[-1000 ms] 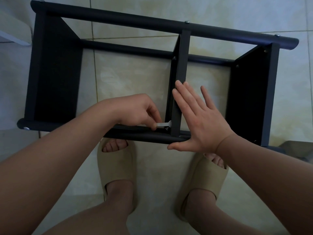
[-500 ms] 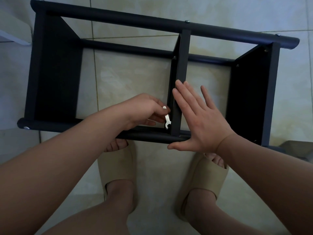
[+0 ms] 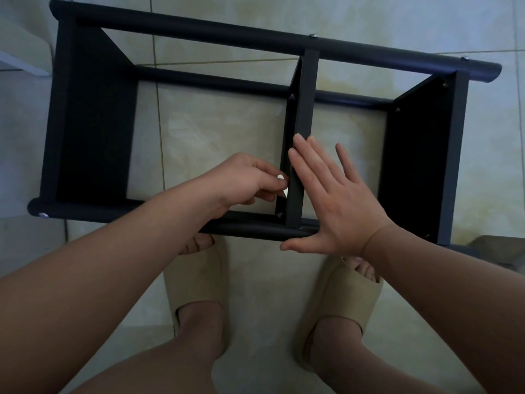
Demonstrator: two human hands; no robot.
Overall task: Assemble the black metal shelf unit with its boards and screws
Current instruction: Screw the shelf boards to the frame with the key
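The black metal shelf unit (image 3: 255, 35) lies on its side on the tiled floor, with boards at the left (image 3: 91, 132), middle (image 3: 305, 109) and right (image 3: 420, 155). My left hand (image 3: 244, 180) pinches a small silver wrench (image 3: 282, 184) beside the middle board, a little above the screw (image 3: 280, 215) at the near tube. My right hand (image 3: 332, 200) lies flat with straight fingers against the middle board's right side, thumb along the near tube (image 3: 250, 227).
My two feet in beige slippers (image 3: 199, 280) (image 3: 341, 302) stand just in front of the near tube. Screw heads show on the far tube (image 3: 313, 36) and at the near tube's left end (image 3: 43, 215). Pale tiles surround the frame.
My left hand has lifted the wrench off the screw at the near tube and turned it from lying sideways to upright, higher along the middle board. My right hand has stayed put.
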